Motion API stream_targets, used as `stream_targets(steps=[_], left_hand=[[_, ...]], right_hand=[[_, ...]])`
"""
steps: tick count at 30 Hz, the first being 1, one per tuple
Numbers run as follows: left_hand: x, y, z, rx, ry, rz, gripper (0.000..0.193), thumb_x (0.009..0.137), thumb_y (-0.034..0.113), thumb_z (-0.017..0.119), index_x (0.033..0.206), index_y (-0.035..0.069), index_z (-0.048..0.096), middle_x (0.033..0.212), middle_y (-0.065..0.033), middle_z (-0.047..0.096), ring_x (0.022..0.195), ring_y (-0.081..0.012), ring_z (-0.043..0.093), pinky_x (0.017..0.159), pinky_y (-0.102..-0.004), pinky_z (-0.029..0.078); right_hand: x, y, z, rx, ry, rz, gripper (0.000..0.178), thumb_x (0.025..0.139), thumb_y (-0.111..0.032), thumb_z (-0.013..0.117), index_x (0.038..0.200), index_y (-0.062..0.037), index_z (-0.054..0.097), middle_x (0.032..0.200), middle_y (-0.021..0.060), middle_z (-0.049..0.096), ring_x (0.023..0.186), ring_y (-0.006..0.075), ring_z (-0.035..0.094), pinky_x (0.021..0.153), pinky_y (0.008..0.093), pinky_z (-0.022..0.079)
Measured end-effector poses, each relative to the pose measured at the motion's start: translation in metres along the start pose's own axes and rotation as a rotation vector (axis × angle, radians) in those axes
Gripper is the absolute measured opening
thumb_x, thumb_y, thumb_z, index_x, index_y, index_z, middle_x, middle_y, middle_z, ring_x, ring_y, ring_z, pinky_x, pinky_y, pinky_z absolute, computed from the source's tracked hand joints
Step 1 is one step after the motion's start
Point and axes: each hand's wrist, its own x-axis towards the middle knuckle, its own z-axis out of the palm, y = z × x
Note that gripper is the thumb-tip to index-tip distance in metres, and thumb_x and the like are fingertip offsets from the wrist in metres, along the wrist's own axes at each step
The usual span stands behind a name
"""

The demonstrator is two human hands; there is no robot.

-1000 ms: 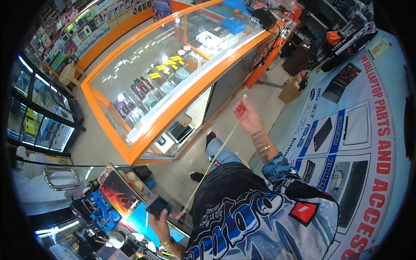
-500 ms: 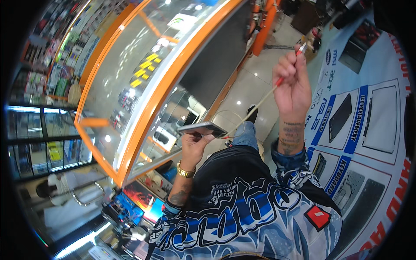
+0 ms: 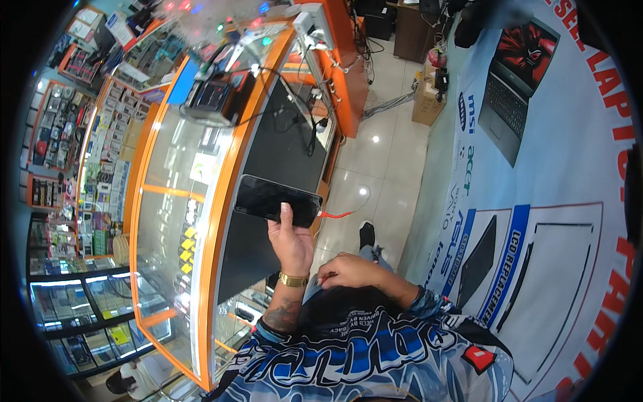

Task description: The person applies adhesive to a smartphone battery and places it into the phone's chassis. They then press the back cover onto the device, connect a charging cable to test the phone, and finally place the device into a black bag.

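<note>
My left hand (image 3: 289, 242) is raised and holds a black phone (image 3: 276, 199) flat by its lower edge, thumb over the dark screen, a gold watch on the wrist. A thin red cable (image 3: 337, 214) is plugged into the phone's right end and runs off to the right over the floor. My right hand (image 3: 349, 271) rests low at my waist with its fingers pinched together; a bit of red shows at the fingertips. The cord between plug and hand is too thin to follow. I wear a blue and white patterned shirt.
An orange-framed glass display counter (image 3: 218, 201) stands to my left, with a black device and wires (image 3: 218, 97) on top. Shelves of small goods (image 3: 63, 154) line the far left. On the right is a wall banner with laptop pictures (image 3: 536, 201), and a cardboard box (image 3: 429, 104) on the tiled floor.
My right hand has come down from head height to my waist. My left hand has lifted the phone higher and turned it screen-up. The view has swung along the counter.
</note>
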Motion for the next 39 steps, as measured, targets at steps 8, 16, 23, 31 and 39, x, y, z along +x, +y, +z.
stream_targets(steps=[8,16,23,31,39], left_hand=[[0.038,0.042,0.062,-0.090,-0.101,-0.140,0.031,0.099,0.030,0.055,0.121,0.009,0.058,0.111,-0.0050,0.066,0.102,-0.0178,0.064,0.084,-0.0352,0.056],[0.065,0.108,0.043,-0.240,-0.156,-0.061,0.038,0.102,0.032,0.046,0.120,0.001,0.056,0.110,-0.0112,0.067,0.097,-0.0221,0.069,0.062,-0.0392,0.064],[0.098,0.151,0.015,-0.320,-0.301,0.221,0.038,0.105,0.031,0.039,0.130,0.005,0.048,0.121,-0.0140,0.056,0.106,-0.0248,0.063,0.069,-0.0407,0.064],[0.110,0.183,0.018,-0.374,-0.357,0.332,0.039,0.105,0.032,0.038,0.135,0.007,0.042,0.116,-0.0078,0.057,0.101,-0.0189,0.062,0.070,-0.0357,0.059],[0.074,0.120,0.018,0.293,0.112,0.566,0.043,0.097,0.029,0.055,0.128,0.001,0.046,0.103,-0.0151,0.061,0.090,-0.0265,0.065,0.067,-0.0438,0.062]], right_hand=[[-0.054,0.207,-0.062,-0.871,0.575,0.492,0.015,0.076,-0.023,0.069,0.088,-0.0138,0.070,0.090,0.0130,0.066,0.094,0.0282,0.064,0.074,0.0443,0.050],[-0.093,0.312,-0.205,-0.047,1.125,0.851,0.023,0.085,-0.020,0.064,0.103,-0.0057,0.067,0.085,0.0163,0.070,0.081,0.0310,0.067,0.073,0.0396,0.053],[-0.045,0.226,-0.320,-0.584,1.652,0.213,0.022,0.095,-0.018,0.057,0.107,-0.0019,0.067,0.100,0.0155,0.070,0.086,0.0271,0.069,0.078,0.0348,0.053],[0.020,0.126,-0.419,-0.716,1.433,-0.151,0.009,0.089,-0.001,0.065,0.098,0.0022,0.066,0.102,0.0107,0.070,0.091,0.0197,0.067,0.081,0.0314,0.053],[0.039,0.066,-0.553,-0.232,1.524,-0.427,0.026,0.085,0.000,0.069,0.112,-0.0010,0.068,0.100,0.0120,0.067,0.092,0.0188,0.063,0.083,0.0297,0.050]])
